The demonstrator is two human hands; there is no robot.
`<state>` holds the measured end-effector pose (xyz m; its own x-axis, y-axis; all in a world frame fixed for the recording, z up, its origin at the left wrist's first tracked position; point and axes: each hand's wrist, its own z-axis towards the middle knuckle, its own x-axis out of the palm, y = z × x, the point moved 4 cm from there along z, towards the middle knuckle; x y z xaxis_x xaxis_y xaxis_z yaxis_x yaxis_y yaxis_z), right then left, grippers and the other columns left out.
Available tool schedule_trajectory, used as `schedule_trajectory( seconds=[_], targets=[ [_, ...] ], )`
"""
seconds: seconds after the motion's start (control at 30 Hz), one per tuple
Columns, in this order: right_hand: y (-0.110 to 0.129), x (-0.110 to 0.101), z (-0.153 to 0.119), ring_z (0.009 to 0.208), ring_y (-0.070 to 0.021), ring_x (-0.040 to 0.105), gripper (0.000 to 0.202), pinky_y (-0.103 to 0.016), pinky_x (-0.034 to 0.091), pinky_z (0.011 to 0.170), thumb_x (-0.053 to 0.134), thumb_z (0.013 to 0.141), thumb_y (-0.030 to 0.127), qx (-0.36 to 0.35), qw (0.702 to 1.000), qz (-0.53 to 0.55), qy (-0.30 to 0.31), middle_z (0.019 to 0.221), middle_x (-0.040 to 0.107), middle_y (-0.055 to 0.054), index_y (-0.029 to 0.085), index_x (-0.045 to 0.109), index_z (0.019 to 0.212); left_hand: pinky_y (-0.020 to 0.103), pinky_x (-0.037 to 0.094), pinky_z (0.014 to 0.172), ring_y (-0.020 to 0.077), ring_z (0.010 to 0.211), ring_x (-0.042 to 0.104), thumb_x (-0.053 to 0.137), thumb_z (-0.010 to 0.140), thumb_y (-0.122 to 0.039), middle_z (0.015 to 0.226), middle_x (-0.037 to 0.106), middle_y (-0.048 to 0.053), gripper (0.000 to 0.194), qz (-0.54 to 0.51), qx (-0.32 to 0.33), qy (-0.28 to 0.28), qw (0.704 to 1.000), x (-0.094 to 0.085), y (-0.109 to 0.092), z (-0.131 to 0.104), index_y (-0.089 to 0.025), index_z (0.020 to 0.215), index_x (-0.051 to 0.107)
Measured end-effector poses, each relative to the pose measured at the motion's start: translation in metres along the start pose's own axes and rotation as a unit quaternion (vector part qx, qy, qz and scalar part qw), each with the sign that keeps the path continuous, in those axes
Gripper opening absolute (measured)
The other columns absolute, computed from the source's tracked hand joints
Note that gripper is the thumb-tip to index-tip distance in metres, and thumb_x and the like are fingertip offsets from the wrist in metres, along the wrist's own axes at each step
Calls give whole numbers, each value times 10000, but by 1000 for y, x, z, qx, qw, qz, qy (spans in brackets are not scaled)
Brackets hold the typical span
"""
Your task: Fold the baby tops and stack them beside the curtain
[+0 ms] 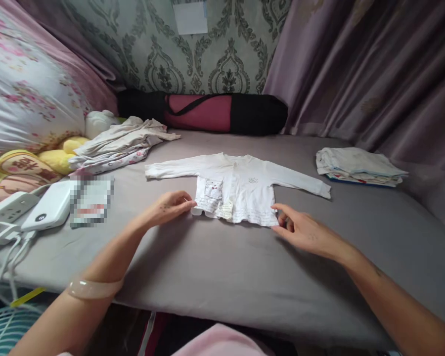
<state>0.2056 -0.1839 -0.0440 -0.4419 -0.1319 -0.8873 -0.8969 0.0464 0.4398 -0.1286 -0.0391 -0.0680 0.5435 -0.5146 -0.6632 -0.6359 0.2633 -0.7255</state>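
A small white long-sleeved baby shirt (241, 190) lies spread on the grey bed sheet, both sleeves stretched out to the sides. It has a printed animal face on the left of its front and a line of print along the hem. My left hand (172, 205) pinches the hem's left corner between thumb and fingers. At the opposite corner, my right hand (298, 227) grips the hem with its thumb below and its fingers above. The hem looks slightly lifted towards me between both hands.
A folded stack of clothes (359, 167) sits at the right, a loose clothes pile (122, 143) at the left. Nearby lie a white power bank (52, 205), a power strip (11, 207) with cables and a blurred packet (92, 200). A black-and-red long bag (200, 112) lines the wall.
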Motion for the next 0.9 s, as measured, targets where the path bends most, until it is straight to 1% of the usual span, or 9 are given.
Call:
schedule_trajectory(
  seconds=[0.07,0.13,0.23,0.33,0.47,0.57,0.73,0.83,0.9],
  targets=[
    [4,7,-3,770,-185,644,477,-276,449,660,542,855,357,-20,998,-56,-19,936,698,-22,284,516,1325,235,378,548,138,617,527,604,799,-588,690,616,-7,409,-11,14,6,1000,11,-5,-11,-196,916,620],
    [5,14,-2,799,-196,648,456,-284,441,669,503,863,314,-23,994,-98,-42,983,696,-37,282,522,1318,236,376,550,137,621,516,648,755,-587,702,609,-11,425,-12,17,-15,1000,18,-7,-17,-196,915,610],
    [6,21,2,823,-209,656,405,-285,424,660,459,884,288,-3,989,-129,-71,1025,698,-60,263,552,1278,241,365,546,139,618,503,598,778,-565,681,596,-8,382,24,3,-54,998,20,-7,-17,-189,847,622],
    [8,20,6,801,-219,665,332,-283,398,628,441,905,301,20,987,-138,-83,955,712,-51,273,608,1190,243,375,548,146,621,529,521,818,-501,660,606,0,333,30,-13,-87,996,19,-9,-13,-189,831,635],
    [10,10,7,674,-219,656,324,-293,382,604,412,924,311,61,986,-110,-110,759,706,-33,282,644,1148,242,455,549,166,655,640,512,819,-436,729,673,15,263,-106,-70,-137,983,20,-11,-11,-201,929,555],
    [14,9,7,659,-214,656,333,-287,388,593,444,906,327,79,984,-79,-136,757,706,-31,274,619,1184,230,457,501,163,612,658,557,801,-418,721,675,2,266,-167,-98,-155,969,27,-12,-8,-216,954,476],
    [14,20,9,685,-225,654,399,-281,377,580,499,868,328,106,982,-92,-127,792,702,-34,249,550,1256,232,398,511,134,540,569,612,756,-370,625,588,-53,262,-61,-95,-181,977,32,-9,-2,-219,931,488],
    [9,18,8,704,-224,650,429,-277,365,579,495,842,257,109,982,-109,-111,826,702,-36,258,531,1270,243,379,551,139,585,525,567,768,-318,618,533,-58,186,23,-59,-203,977,22,-6,-4,-229,920,508],
    [3,12,7,721,-228,648,468,-279,350,572,501,811,213,106,981,-132,-98,867,704,-41,265,522,1276,248,377,584,141,606,502,540,778,-287,635,515,-57,168,84,-24,-191,978,13,-3,-7,-239,937,513]
  ],
)
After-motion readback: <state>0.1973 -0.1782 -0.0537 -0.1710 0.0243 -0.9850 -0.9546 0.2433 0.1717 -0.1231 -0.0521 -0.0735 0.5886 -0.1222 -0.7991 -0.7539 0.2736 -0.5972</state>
